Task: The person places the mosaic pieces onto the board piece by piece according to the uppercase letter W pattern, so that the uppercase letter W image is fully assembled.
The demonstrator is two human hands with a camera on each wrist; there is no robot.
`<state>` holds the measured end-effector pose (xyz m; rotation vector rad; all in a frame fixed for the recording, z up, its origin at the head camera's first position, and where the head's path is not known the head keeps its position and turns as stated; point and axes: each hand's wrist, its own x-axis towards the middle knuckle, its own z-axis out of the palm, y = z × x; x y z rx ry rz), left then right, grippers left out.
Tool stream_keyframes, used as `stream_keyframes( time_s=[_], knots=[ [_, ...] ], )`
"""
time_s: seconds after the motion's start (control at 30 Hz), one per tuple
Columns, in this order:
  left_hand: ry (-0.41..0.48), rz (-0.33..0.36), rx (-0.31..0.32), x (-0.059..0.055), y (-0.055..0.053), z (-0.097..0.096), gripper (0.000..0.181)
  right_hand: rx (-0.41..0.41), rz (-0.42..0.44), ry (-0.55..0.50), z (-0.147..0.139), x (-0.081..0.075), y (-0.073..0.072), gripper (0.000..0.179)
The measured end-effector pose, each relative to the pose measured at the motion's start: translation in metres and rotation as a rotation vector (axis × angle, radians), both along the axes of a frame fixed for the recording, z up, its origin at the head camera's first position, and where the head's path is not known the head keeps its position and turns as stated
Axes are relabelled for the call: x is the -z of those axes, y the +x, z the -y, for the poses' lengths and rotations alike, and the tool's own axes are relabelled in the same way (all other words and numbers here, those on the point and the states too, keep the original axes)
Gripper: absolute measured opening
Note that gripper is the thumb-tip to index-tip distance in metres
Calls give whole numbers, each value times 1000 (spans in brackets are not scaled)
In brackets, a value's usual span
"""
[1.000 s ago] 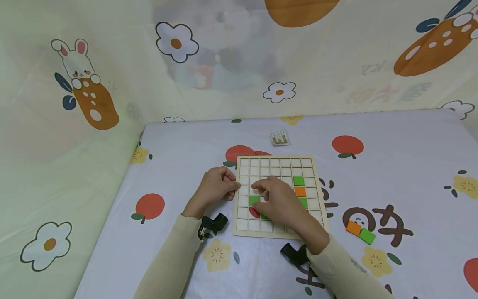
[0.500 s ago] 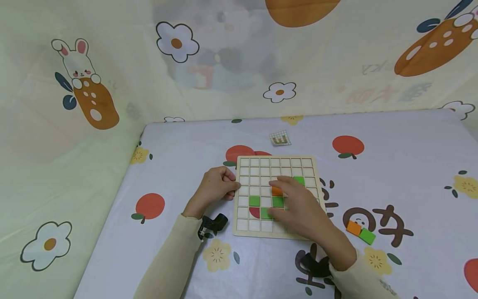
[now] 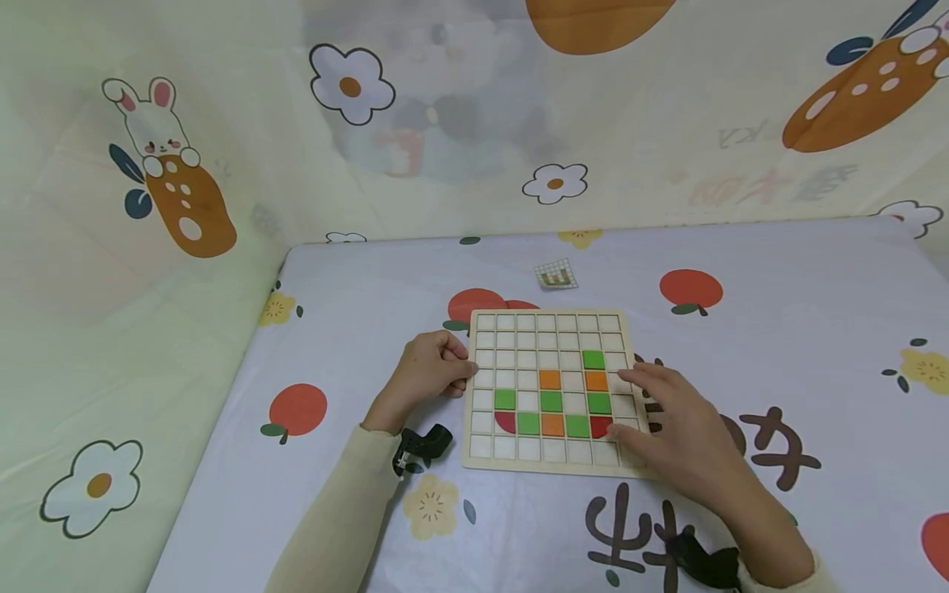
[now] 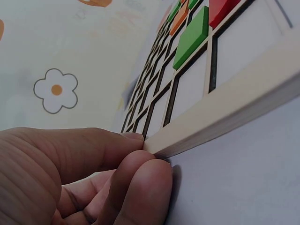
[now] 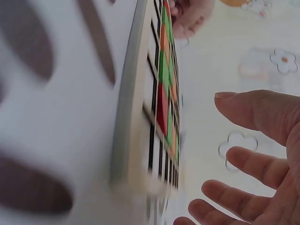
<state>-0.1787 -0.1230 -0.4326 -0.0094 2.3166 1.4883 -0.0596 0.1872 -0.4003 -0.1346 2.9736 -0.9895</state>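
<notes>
A wooden grid board (image 3: 544, 458) lies on the table, with several green, orange and red pieces set in its cells. Most are squares, such as a green tile (image 3: 505, 399) and an orange tile (image 3: 549, 380); a red piece (image 3: 505, 422) at the lower left has one rounded side. My left hand (image 3: 426, 369) pinches the board's left edge, thumb on the rim and curled fingers against the side (image 4: 140, 187). Over the right edge hovers my right hand (image 3: 682, 428), fingers spread and holding nothing; the right wrist view shows its fingers (image 5: 262, 168) apart from the board.
Behind the board lies a small gridded pattern card (image 3: 556, 274). The tablecloth (image 3: 356, 329) is printed with fruit, flowers and dark lettering. A patterned curtain (image 3: 445, 123) rises behind the table's far edge. Black wrist cameras (image 3: 426, 444) sit on both wrists.
My right hand has swept right from over the board's middle to its right edge, uncovering the pieces. It now hides the loose orange and green tiles seen earlier. My left hand stays put.
</notes>
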Motion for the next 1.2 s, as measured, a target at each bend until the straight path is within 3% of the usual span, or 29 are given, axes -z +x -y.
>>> stream_keyframes(
  time_s=[0.23,0.53,0.87,1.2],
  knots=[
    [-1,6,3,1,0,0,18,87,-25,27,-37,11,17,68],
    [-5,5,-1,1,0,2,19,137,-28,104,-66,21,25,54],
    [2,8,3,1,-1,0,19,144,123,133,-74,20,25,41],
    [1,3,-2,0,0,0,19,136,163,141,-68,19,19,25]
  ],
)
